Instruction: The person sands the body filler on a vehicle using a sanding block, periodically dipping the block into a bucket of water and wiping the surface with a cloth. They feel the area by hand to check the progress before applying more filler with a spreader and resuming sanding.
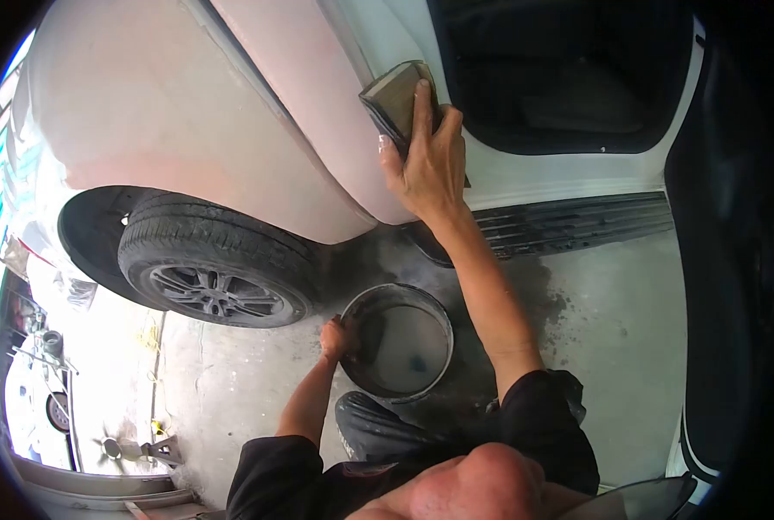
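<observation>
The right hand [426, 160] is raised and clamped on a tan sanding pad [395, 95], fingers spread over its top edge and thumb hooked under the left side, pressing it flat against the dull pink primed car panel [187, 113]. The pad sits at the panel's rear edge, just beside the open door gap, with its long axis tilted up to the right.

Well below it, the left hand [339, 336] is closed on the near-left rim of a round grey bucket [397, 289] standing on the stained concrete floor [595, 329]; cloudy water seems to lie inside. The hands are well apart, one high and one low. The bucket stands almost straight beneath the pad, close to the black rubber tyre [213, 260].
</observation>
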{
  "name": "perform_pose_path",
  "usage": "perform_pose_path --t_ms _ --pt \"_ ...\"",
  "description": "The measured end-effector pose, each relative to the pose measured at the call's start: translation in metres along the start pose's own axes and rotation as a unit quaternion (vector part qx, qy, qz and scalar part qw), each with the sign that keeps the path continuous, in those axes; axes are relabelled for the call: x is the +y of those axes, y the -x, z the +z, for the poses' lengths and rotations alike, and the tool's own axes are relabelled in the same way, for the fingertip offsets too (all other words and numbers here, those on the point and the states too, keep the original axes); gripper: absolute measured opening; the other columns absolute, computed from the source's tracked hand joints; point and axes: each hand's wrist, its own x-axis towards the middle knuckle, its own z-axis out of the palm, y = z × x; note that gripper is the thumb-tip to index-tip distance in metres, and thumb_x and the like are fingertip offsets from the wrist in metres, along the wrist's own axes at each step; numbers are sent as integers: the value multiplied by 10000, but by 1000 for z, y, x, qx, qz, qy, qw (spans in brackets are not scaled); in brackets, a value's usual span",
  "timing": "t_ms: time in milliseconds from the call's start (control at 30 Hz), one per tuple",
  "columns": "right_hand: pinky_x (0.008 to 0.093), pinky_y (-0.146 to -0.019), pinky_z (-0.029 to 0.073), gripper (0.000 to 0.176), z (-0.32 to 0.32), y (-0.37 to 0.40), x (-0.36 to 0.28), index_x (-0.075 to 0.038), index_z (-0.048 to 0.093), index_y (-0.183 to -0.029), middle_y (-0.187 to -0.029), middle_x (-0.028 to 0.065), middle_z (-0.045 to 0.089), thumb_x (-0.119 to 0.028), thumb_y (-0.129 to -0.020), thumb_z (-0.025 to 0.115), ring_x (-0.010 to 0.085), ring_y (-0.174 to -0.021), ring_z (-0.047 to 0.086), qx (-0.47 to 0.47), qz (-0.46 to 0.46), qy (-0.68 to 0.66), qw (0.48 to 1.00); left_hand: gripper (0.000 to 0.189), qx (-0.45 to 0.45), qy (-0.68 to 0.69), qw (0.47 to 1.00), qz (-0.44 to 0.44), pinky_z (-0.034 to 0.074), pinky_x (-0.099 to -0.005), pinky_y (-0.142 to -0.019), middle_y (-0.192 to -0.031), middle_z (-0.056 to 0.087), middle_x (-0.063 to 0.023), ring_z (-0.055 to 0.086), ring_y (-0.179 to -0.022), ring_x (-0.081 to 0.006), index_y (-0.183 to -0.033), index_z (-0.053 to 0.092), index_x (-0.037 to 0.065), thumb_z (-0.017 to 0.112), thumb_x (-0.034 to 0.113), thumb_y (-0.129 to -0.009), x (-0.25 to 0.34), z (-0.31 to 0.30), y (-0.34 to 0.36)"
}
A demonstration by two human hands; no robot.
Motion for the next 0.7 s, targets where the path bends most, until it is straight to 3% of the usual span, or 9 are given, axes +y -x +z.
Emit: perform_pose_path --t_ms 100,300,500,700 --pt "481 -931 493 873 -2 4 -2 57 256 -1569 -1180 291 424 -284 -883 675 447 -1037 531 -18 -1 -3 1000 490 7 -4 1000 -4 552 -529 -863 -1009 719 -269 685 -1000 -469 -1135 689 46 640 479 -912 2 1 -1" --pt "503 -950 456 989 -8 4 18 59 241 -1569 -1253 283 464 -292 -830 797 404 -1093 520 -23 -55 -115 992 485 5 26 1000 7 556 -526 -852 -1001 720 -271 692 -991 -458 -1112 703 49 649 480 -899 -10 10 -7" --pt "496 -942 455 1148 -5 -20 14 40 252 -1561 -1257 248 520 -372 -719 915 380 -1093 525 148 -43 -84 985 472 27 21 999 -4 559 -527 -838 -987 729 -253 697 -977 -452 -1105 705 60 656 474 -883 -1 8 0" --pt "481 -836 564 1146 -4 -20 12 67 272 -1511 -1253 263 485 -438 -707 915 384 -1082 568 117 -66 -24 991 451 8 14 1000 -23 555 -527 -859 -1002 730 -241 694 -996 -441 -1108 692 65 649 459 -892 16 -7 11"
